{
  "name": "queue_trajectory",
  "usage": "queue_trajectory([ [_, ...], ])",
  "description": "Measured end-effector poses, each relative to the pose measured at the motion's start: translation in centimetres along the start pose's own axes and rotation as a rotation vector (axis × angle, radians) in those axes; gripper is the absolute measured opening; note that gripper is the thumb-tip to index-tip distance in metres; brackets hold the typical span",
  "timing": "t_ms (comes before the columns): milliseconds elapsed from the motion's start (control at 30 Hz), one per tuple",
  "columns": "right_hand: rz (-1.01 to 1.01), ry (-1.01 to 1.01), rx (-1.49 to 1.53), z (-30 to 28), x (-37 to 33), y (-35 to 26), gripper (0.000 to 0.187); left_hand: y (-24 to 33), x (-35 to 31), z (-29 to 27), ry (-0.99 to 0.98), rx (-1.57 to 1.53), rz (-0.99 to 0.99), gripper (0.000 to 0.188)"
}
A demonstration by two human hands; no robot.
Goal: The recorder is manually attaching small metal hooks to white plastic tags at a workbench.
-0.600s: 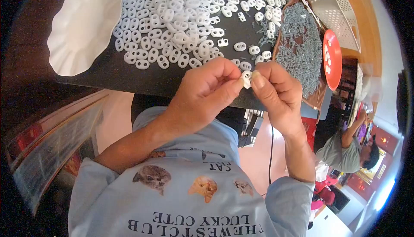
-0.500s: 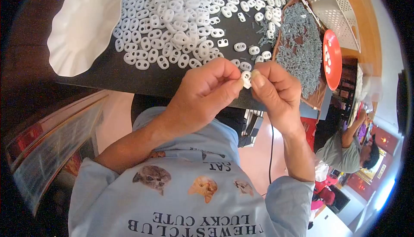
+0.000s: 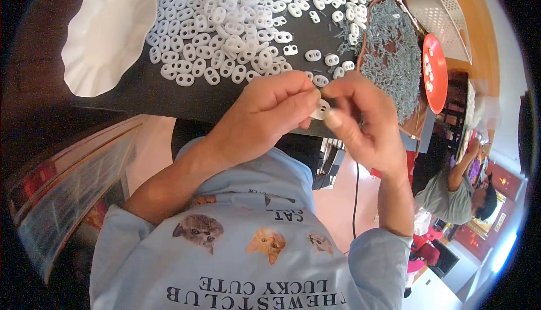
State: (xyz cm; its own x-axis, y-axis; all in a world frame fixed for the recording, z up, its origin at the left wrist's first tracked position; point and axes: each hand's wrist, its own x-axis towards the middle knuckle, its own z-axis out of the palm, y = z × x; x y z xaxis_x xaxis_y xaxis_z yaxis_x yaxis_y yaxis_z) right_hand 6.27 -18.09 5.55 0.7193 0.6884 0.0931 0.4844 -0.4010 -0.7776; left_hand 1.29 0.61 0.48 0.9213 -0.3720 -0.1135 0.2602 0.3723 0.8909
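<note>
Above the table's near edge, my left hand (image 3: pixel 276 104) pinches a small white two-hole cord lock (image 3: pixel 322 109) between thumb and fingers. My right hand (image 3: pixel 366 121) is close against the piece's right side, slightly blurred. Its thumb and index finger are apart, with the thumb tip at the cord lock's edge. Beyond my hands lies a large heap of white two-hole oval pieces (image 3: pixel 205 34). Several loose white pieces (image 3: pixel 313 56) are scattered to its right. Small grey springs (image 3: pixel 389 65) form a pile right of my right hand.
A white scalloped dish (image 3: pixel 110 34) stands at the left of the dark table (image 3: pixel 152 104). A red plate (image 3: pixel 434 73) with several white pieces and a perforated white basket (image 3: pixel 437 5) are at the right. Another person (image 3: pixel 451 194) is at far right.
My right thumb and index finger have spread apart from their pinch on the cord lock. The cord lock has dropped slightly lower and turned in my left fingers.
</note>
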Motion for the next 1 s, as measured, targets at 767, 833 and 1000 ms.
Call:
queue_trajectory([
  [767,0.02,-0.004,-0.024,0.5,-1.3,-0.1,0.007,0.0,-0.6,0.6,0.112,0.165,-0.007,0.019],
  [833,0.008,0.008,0.017,-0.2,-1.6,0.1,0.009,0.0,-0.7,1.2,0.127,0.126,0.03,0.017],
  [1000,0.492,0.529,-0.19,-7.6,-2.3,2.0,0.014,-0.9,-0.8,1.0,0.132,0.174,0.083,0.018],
])
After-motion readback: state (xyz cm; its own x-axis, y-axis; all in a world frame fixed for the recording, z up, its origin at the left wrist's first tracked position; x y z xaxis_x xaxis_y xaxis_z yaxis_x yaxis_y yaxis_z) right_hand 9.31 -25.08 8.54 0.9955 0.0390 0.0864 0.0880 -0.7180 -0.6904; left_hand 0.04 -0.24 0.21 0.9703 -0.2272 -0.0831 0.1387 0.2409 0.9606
